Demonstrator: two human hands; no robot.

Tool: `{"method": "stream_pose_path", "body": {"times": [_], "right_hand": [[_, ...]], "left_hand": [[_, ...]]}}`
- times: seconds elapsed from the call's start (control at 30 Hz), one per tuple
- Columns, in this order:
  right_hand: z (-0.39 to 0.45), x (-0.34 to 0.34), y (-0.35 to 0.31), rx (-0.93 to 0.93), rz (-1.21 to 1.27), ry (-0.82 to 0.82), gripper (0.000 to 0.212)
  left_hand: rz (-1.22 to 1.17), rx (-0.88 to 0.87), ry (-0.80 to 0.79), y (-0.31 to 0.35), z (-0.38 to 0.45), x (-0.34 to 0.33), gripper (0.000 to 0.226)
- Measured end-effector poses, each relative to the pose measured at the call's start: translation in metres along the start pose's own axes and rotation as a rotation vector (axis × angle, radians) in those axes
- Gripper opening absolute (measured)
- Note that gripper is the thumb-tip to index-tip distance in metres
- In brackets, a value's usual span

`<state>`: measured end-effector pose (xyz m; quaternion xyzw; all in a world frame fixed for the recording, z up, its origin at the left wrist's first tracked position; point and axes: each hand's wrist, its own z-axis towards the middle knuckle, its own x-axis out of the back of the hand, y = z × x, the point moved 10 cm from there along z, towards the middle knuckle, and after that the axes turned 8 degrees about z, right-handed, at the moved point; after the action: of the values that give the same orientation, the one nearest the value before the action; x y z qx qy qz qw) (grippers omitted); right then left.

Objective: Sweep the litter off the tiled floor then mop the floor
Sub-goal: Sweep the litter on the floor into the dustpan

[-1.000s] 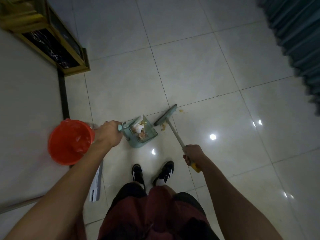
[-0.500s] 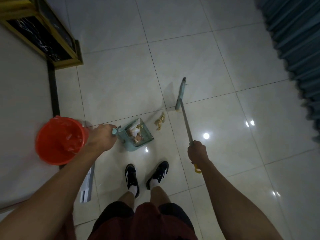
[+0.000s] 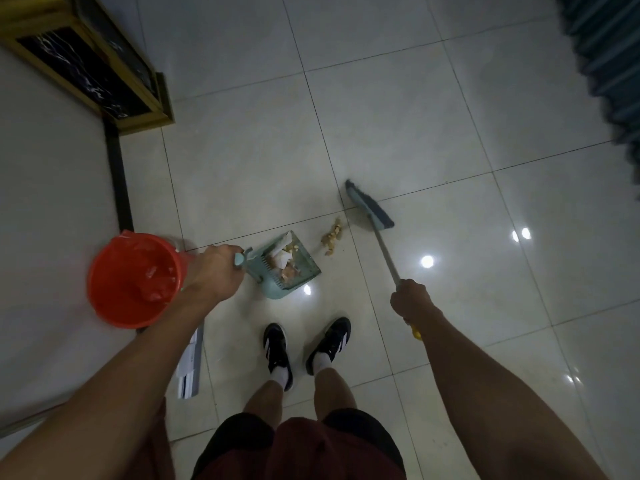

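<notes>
A pale green dustpan (image 3: pixel 302 271) sits on the tiled floor (image 3: pixel 398 116), holding paper scraps and food bits. My left hand (image 3: pixel 214 271) grips its handle. A small heap of yellowish litter (image 3: pixel 331 237) lies just right of the pan's mouth. My right hand (image 3: pixel 412 299) grips the metal shaft of a broom, whose grey-green head (image 3: pixel 369 209) rests on the floor just right of and beyond the heap.
A red bucket (image 3: pixel 133 280) lined with a red bag stands left of the dustpan, against a white wall. A gold-framed black cabinet (image 3: pixel 90 64) is at the far left, dark curtains (image 3: pixel 609 64) at the far right. My feet (image 3: pixel 304 348) stand behind the pan.
The broom head swung back from far out on the floor and turned crosswise, landing just right of the litter heap. The dustpan and left hand stayed put.
</notes>
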<state>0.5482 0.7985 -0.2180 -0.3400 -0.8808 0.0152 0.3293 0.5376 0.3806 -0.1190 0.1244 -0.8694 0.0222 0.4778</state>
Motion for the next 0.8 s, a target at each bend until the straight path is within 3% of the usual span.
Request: {"method": "stream_pose_path", "body": {"times": [0.4,0.67,0.8], "right_hand": [[-0.047,-0.075,0.003,0.021,-0.071,-0.204,0.034],[-0.092,-0.120,0.002,-0.121,0.430,-0.358,0.037],[-0.118,-0.119,0.000,-0.201,0.659,-0.346,0.037]], "left_hand": [[-0.076,0.046,-0.023,0.005,0.008,-0.018,0.021],[-0.054,0.015,0.018,0.003,-0.002,-0.024,0.013],[-0.033,0.034,0.037,-0.011,-0.015,-0.017,0.012]]}}
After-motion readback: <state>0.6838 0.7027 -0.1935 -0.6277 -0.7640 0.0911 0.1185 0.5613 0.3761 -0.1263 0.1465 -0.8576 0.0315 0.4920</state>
